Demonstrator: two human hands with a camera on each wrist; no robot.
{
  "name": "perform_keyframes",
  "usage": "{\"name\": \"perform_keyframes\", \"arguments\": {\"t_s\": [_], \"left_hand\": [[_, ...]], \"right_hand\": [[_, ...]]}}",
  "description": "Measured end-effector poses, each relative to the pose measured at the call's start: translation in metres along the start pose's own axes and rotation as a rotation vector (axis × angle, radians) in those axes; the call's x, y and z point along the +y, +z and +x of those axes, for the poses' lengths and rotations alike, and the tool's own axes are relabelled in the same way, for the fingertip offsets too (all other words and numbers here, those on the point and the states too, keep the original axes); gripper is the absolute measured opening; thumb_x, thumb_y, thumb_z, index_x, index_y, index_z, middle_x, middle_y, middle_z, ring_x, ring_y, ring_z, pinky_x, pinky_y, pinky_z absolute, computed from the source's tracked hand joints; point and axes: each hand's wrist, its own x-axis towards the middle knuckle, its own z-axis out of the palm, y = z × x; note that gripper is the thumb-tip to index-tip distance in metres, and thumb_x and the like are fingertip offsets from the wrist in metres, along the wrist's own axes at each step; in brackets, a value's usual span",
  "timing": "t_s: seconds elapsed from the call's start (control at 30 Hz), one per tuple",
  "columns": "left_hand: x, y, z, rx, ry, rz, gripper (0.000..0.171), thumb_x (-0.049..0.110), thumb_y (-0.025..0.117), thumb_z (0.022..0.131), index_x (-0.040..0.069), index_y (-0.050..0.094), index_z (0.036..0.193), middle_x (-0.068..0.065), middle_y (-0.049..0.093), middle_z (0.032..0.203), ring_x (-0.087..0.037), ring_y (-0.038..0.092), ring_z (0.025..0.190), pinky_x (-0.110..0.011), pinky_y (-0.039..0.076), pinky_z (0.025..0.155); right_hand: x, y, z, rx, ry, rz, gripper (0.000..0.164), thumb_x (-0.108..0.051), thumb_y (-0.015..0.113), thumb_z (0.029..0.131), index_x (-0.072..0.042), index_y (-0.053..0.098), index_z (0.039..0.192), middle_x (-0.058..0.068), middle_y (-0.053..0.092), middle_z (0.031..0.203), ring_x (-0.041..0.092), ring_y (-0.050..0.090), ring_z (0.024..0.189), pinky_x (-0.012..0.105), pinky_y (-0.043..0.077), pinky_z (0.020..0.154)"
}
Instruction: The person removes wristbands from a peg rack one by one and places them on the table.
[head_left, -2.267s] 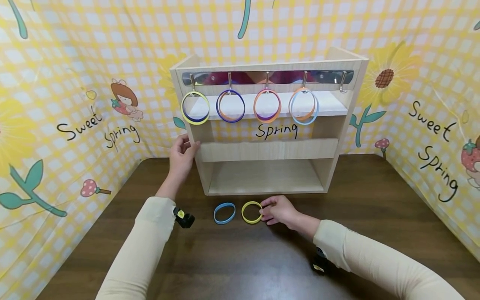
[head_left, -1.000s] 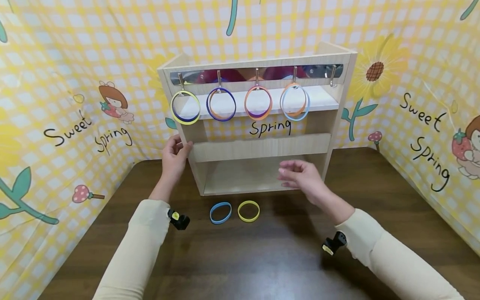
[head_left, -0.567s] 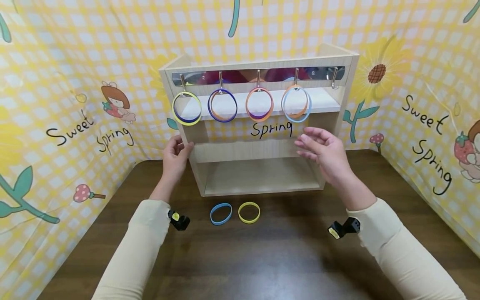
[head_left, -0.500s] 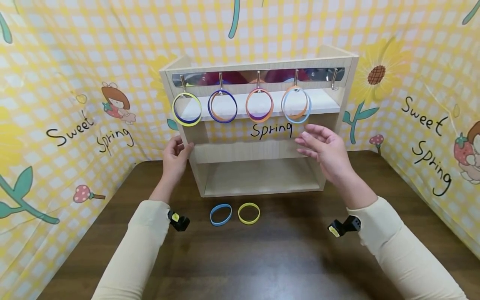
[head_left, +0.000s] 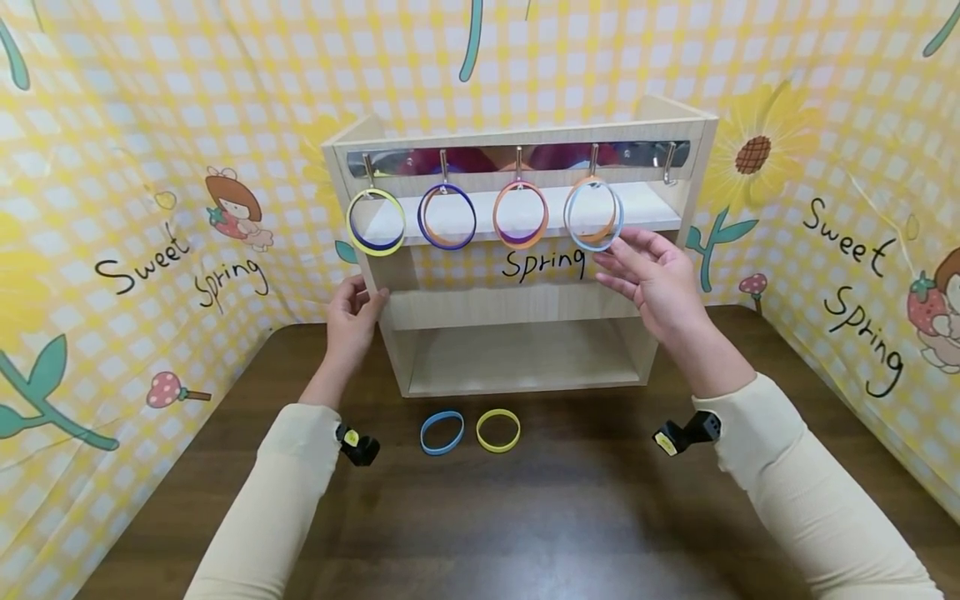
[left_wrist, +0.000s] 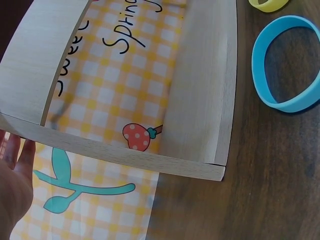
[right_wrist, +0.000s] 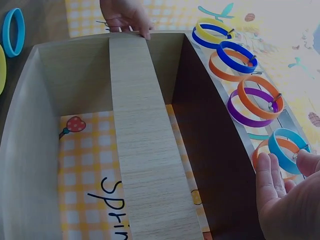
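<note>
My left hand (head_left: 351, 321) holds the left side of a wooden shelf (head_left: 525, 304), thumb on its front edge and fingers along the outer side. Silicone wristbands hang in pairs from its hook rail (head_left: 480, 157). On the fourth hook are a light blue wristband (right_wrist: 280, 152) and an orange wristband (right_wrist: 258, 148). My right hand (head_left: 663, 283) is at their lower right, fingers extended and spread from the thumb, whose tip overlaps the light blue band in the right wrist view. A blue wristband (head_left: 442, 433) and a yellow wristband (head_left: 498, 431) lie on the table before the shelf.
The other hanging pairs are a yellow wristband (head_left: 401, 225) with dark blue, a dark blue wristband (head_left: 474, 225) with orange, and an orange wristband (head_left: 546, 225) with purple. The rightmost hook (head_left: 670, 167) holds no band. Checked cloth (head_left: 247, 125) surrounds the table (head_left: 480, 517).
My right hand has left the yellow wristband on the table and risen rightward to the light blue one on the fourth hook. The left hand keeps its place on the shelf.
</note>
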Motion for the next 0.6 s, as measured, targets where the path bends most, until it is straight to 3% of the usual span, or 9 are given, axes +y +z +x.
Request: {"name": "perform_keyframes", "arguments": {"t_s": [0.27, 0.43, 0.6], "left_hand": [[-0.020, -0.003, 0.008, 0.024, 0.022, -0.036, 0.033, 0.008, 0.062, 0.093, -0.005, 0.055, 0.123, -0.012, 0.059, 0.112, -0.015, 0.058, 0.098, -0.023, 0.049, 0.080], [-0.028, -0.003, 0.012, 0.028, 0.039, -0.014, 0.034, 0.011, 0.063, 0.094, -0.003, 0.055, 0.124, -0.022, 0.055, 0.121, -0.015, 0.058, 0.099, -0.023, 0.048, 0.081], [-0.029, -0.003, 0.012, 0.030, 0.051, -0.016, 0.039, 0.011, 0.063, 0.094, -0.007, 0.052, 0.126, -0.012, 0.058, 0.113, -0.016, 0.058, 0.098, -0.023, 0.049, 0.080]], "right_hand": [[-0.004, 0.003, 0.002, 0.028, 0.014, -0.026, 0.039, -0.012, 0.067, 0.091, 0.002, 0.052, 0.125, 0.015, 0.061, 0.119, 0.019, 0.069, 0.092, 0.030, 0.055, 0.076], [-0.007, 0.006, 0.003, 0.039, 0.001, 0.014, 0.036, -0.008, 0.067, 0.091, 0.004, 0.052, 0.122, 0.014, 0.064, 0.112, 0.018, 0.070, 0.087, 0.030, 0.055, 0.074], [-0.012, 0.007, 0.004, 0.040, -0.017, 0.066, 0.033, -0.005, 0.066, 0.090, 0.005, 0.053, 0.118, 0.014, 0.063, 0.106, 0.018, 0.070, 0.084, 0.030, 0.056, 0.071]]}}
